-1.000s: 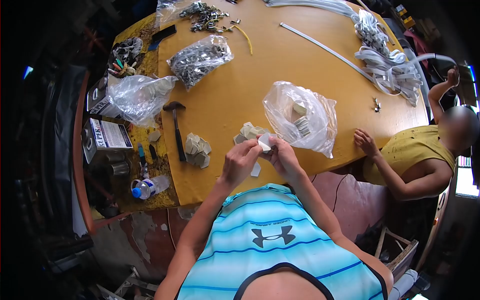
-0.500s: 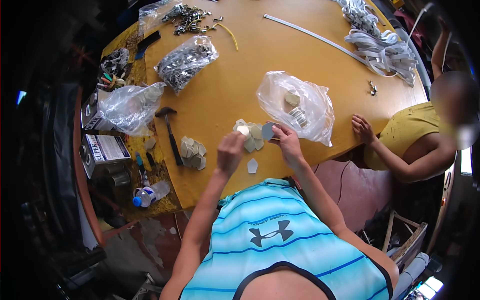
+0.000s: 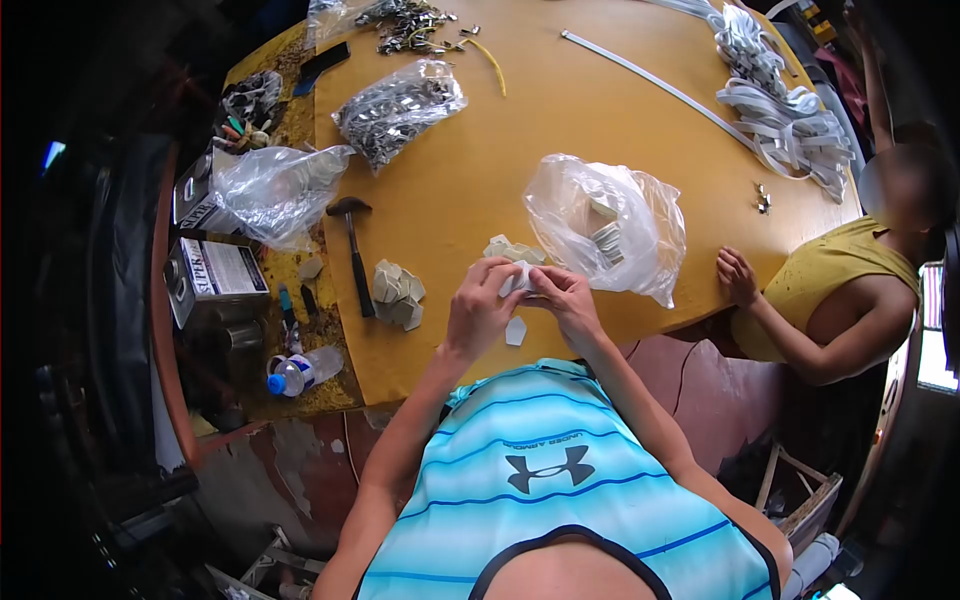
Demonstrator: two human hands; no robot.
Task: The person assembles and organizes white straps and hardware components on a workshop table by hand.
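Over the table's near edge, my left hand (image 3: 483,305) and my right hand (image 3: 568,302) meet with fingertips pinched on a small pale flat piece (image 3: 522,278). Just behind them lies a pile of pale flat pieces (image 3: 505,248), partly covered by the fingers. A single white five-sided piece (image 3: 515,331) rests on the table below my hands. Another heap of pale pieces (image 3: 397,295) sits to the left, beside a hammer (image 3: 354,255). Behind my right hand, a clear plastic bag (image 3: 608,228) holds stacked pieces.
The yellow table (image 3: 480,130) carries a bag of metal clips (image 3: 398,112), white straps (image 3: 780,115) and small metal parts (image 3: 763,199). At the left are a bottle (image 3: 304,371) and metal cans (image 3: 222,270). Another person's hand (image 3: 738,277) touches the right edge.
My hands have come together; the left moved right from the pile, and the right brought its piece across to it. The whole view has shifted slightly.
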